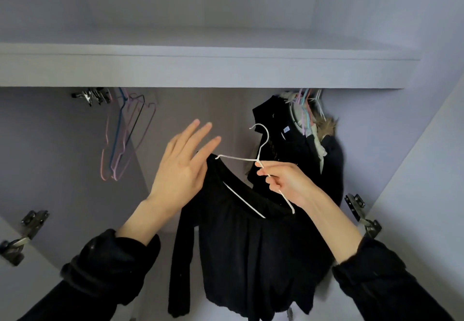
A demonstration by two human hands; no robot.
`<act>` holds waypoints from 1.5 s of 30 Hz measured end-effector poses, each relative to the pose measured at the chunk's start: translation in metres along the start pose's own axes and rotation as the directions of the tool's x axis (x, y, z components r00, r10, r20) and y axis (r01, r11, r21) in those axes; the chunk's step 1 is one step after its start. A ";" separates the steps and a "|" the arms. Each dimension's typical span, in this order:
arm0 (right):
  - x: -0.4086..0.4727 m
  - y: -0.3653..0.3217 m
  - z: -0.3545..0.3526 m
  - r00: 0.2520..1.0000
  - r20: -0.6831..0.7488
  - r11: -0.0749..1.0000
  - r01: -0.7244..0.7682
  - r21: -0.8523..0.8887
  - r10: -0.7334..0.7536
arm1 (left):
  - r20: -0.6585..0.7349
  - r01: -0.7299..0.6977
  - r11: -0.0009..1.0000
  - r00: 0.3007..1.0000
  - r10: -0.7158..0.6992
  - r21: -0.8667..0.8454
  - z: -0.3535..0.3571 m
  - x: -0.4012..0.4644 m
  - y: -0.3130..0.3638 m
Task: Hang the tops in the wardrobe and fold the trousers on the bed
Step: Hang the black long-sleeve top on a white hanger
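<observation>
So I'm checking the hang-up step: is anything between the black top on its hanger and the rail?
Nothing visible blocks it. The right hand holds the white hanger with the black top below an open gap between the empty hangers and the hung dark clothes. The rail itself is hidden behind the shelf.

open gap mid-wardrobe, empty hangers (125, 134) left, dark clothes (301, 145) right

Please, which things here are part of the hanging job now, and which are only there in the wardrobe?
In the job:
- black top, on the white hanger
- right hand, its grip on that hanger
- left hand, open beside the top's shoulder

Only there:
- empty coloured hangers on the left
- dark clothes already hung on the right
- shelf above
- door hinges
</observation>
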State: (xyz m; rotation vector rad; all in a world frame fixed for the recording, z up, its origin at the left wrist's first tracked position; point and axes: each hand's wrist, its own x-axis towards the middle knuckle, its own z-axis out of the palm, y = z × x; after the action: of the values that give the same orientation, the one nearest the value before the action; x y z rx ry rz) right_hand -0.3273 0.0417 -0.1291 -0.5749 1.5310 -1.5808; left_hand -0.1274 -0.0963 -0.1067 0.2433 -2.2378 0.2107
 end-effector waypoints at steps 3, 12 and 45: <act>0.015 -0.002 -0.007 0.996 0.079 0.966 -0.069 0.249 0.051 | -0.080 -0.057 0.977 0.994 0.075 0.205 -0.006 0.028 0.003; 0.054 -0.018 -0.035 0.995 0.095 0.924 -0.029 0.381 -0.008 | -0.063 0.148 0.890 0.989 -0.134 0.431 0.004 0.061 -0.012; 0.161 -0.070 -0.062 0.672 -0.332 0.508 0.077 -0.858 -0.662 | -0.099 0.116 0.855 0.992 -0.077 0.505 0.027 0.061 -0.032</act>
State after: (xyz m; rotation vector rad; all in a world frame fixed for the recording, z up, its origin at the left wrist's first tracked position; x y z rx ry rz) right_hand -0.4819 -0.0599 -0.1075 -1.0132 2.8941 -1.3917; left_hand -0.1773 -0.1404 -0.0744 0.6209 -2.0497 0.7513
